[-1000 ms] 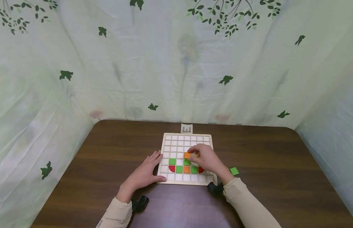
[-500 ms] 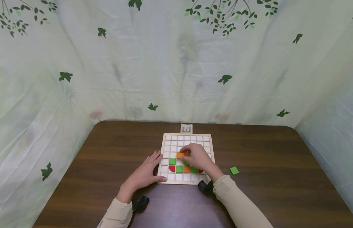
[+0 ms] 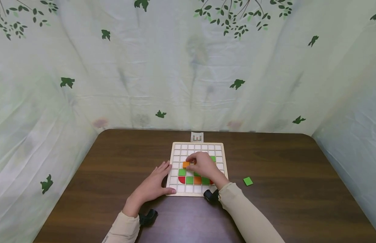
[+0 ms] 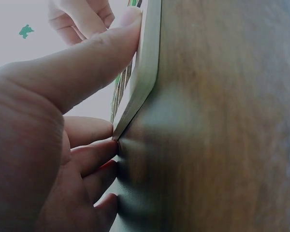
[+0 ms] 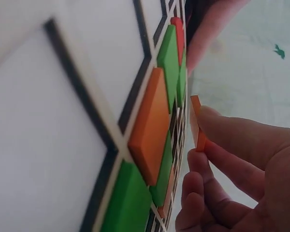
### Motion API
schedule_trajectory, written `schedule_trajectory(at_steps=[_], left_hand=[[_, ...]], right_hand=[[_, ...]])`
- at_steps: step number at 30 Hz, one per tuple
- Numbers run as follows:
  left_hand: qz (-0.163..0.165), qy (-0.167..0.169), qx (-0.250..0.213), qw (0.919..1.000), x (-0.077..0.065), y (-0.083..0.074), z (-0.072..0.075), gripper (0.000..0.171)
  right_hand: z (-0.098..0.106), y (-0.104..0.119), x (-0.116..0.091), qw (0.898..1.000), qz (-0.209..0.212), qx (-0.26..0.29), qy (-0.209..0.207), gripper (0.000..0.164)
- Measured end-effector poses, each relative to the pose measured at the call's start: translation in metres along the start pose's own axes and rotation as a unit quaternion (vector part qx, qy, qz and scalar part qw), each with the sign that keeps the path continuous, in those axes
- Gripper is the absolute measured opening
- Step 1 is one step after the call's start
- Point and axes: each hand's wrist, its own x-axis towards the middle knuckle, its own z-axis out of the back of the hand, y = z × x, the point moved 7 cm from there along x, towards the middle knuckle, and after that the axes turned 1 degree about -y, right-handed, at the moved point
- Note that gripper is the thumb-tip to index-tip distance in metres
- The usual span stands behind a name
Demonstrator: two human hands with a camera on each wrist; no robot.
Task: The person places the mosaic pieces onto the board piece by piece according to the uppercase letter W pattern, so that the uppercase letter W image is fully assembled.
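Note:
My right hand [image 3: 203, 165] pinches a thin orange square tile [image 5: 199, 125] between thumb and fingertips, just above the left-middle part of a white grid board [image 3: 189, 189]. In the right wrist view, a gap separates the tile from the board. My left hand [image 3: 153, 184] rests at the board's near left corner; the thumb [image 4: 125, 29] lies on the board's near edge and the fingers [image 4: 92, 154] touch its left side. Set in the board are several green tiles [image 3: 189, 180], an orange tile [image 3: 197, 180] and red rounded pieces [image 3: 182, 180]. The right hand hides some cells.
A loose green square tile [image 3: 248, 181] lies on the brown table [image 3: 285, 168] right of the board. Behind the board's far edge is a small printed card [image 3: 197, 136]. A leaf-patterned cloth [image 3: 194, 67] hangs beyond the table.
My right hand has moved left across the board with the orange tile, uncovering a green tile at the upper right. My left hand stays at the board's corner.

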Motion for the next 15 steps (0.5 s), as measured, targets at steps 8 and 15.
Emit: schedule_trajectory(at_steps=[8,15], left_hand=[[0.005,0.004,0.002,1.0,-0.001,-0.003,0.002,0.097],[0.009,0.006,0.001,0.9999,-0.002,-0.003,0.002,0.098]], right_hand=[[-0.003,0.002,0.005,1.0,-0.004,-0.003,0.012,0.022],[-0.005,0.01,0.01,1.0,0.002,-0.006,0.02,0.023]])
